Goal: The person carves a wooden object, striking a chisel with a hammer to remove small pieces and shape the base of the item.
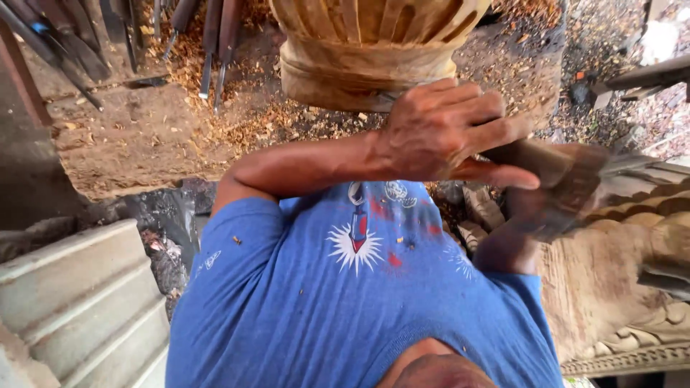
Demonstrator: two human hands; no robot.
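left hand (438, 129): curled, pressed on ribbed carved wooden block (366, 50) | right hand (553, 190): blurred, wrapped round dark wooden mallet (575, 179) | shavings (237, 122) scattered on dusty counter (129, 136)

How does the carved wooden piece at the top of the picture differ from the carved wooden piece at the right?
The carved piece at the top is pale yellowish wood with straight upright flutes above a plain band; the carved piece at the right is duller brown, with stepped ridges and a beaded border. The left hand lies before the top piece; the blurred right hand is by the right one. Both are carved wood.
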